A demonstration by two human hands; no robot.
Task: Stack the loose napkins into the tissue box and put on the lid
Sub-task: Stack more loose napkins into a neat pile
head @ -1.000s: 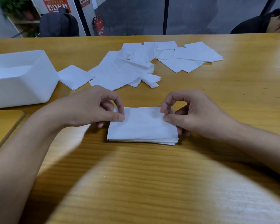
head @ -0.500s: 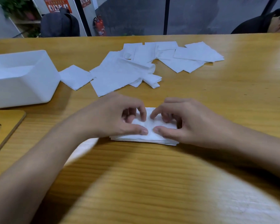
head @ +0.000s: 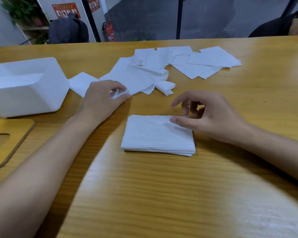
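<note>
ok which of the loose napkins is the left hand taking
The large rumpled sheet in the middle of the spread: the left hand pinches its near corner. The other loose napkins are smaller, flat squares.

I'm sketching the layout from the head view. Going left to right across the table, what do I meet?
Tissue box → left hand → napkin stack → right hand. Left out: the lid, in front of the box at the same left edge, and the loose napkins, spread across the middle.
</note>
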